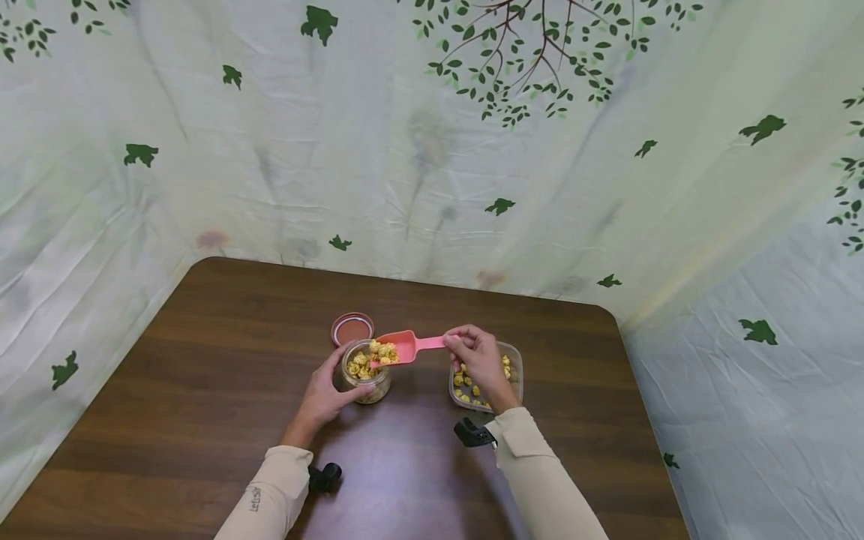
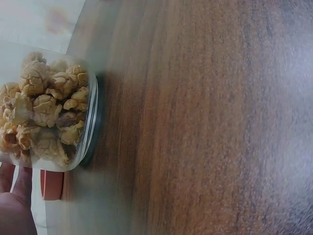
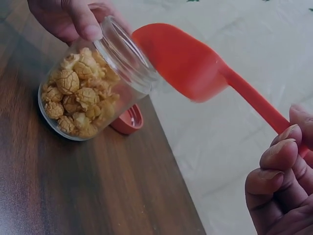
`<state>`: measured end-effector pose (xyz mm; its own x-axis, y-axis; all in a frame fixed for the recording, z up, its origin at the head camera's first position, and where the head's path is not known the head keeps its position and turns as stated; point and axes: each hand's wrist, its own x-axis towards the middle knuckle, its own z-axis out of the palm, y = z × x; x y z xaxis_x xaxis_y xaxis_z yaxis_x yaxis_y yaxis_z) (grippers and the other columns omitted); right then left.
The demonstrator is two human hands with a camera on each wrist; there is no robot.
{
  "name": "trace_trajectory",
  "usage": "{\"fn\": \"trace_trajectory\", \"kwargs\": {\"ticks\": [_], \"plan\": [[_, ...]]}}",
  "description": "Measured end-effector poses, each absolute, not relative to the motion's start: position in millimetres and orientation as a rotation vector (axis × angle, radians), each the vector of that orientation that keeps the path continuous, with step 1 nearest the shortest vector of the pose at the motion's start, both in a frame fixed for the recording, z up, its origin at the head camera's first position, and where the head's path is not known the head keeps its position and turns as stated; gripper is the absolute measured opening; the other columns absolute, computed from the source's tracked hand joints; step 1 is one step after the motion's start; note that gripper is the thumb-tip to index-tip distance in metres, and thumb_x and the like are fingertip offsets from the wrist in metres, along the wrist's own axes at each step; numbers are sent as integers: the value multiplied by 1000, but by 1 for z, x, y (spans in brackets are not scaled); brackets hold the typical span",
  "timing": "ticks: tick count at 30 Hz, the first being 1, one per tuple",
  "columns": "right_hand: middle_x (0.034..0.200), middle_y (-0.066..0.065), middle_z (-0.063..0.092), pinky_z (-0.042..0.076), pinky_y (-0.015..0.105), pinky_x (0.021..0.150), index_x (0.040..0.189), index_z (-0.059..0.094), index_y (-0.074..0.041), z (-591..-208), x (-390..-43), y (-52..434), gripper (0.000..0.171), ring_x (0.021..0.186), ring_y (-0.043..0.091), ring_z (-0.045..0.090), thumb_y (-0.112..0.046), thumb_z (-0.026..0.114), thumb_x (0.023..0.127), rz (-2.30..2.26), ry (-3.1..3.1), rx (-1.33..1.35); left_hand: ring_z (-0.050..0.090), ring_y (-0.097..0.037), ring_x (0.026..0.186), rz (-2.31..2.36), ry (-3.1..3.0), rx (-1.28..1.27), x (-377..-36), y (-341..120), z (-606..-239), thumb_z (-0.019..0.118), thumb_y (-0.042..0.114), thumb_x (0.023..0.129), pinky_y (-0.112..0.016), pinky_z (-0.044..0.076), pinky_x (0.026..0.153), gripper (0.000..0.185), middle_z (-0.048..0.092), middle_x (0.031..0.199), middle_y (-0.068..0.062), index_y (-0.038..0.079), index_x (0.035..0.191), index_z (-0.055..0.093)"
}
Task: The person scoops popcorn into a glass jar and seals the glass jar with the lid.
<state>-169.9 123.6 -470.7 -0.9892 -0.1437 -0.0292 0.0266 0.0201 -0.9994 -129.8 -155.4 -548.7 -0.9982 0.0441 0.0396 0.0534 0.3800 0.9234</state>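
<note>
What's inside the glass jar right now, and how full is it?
The glass jar, steadied by the left hand, holds golden popcorn pieces piled nearly to its neck. The pink scoop in the right hand covers part of the mouth, so the top layer is partly hidden.

Left sleeve [image 1: 266,499]: a small dark mark was printed near the cuff, running along the arm; it looked like a short brand word, but the letters were too small to read with certainty.
Glass jar [image 1: 365,371]: no label or writing showed.
Red lid [image 1: 352,328]: no lettering could be made out.
Pink scoop [image 1: 405,346]: it bore no marking.
</note>
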Motion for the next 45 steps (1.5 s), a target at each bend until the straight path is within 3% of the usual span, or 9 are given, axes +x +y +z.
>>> {"fn": "trace_trajectory", "kwargs": {"ticks": [21,31,40,45], "plan": [[62,2,55,45,25,49,101,62,10,-417,-149,108,18,52,18,48,-6,62,93,-1964,2283,-167,44,-35,125,-1868,-2529,-79,-129,-153,-555,86,19,72,-56,29,107,87,47,140,-20,10,144,38],[59,0,54,42,25,46,100,64,7,-402,-144,105,15,58,47,50,-7,63,93,-1836,2459,-236,47,-34,122,-1874,-2485,-112,-129,-153,-556,86,16,72,-53,33,104,86,50,136,-20,10,143,40],[59,-1,53,40,19,44,100,63,9,-396,-142,106,15,50,25,49,-3,63,92,-1833,2487,-275,47,-29,122,-1898,-2456,-141,-129,-153,-556,86,13,71,-45,34,105,85,51,137,-17,12,143,41],[59,6,54,42,20,45,100,63,8,-397,-142,108,14,50,25,50,-4,63,92,-1842,2489,-265,47,-27,122,-1902,-2453,-144,-130,-153,-557,86,13,72,-42,33,104,85,51,137,-16,12,144,41]]}}
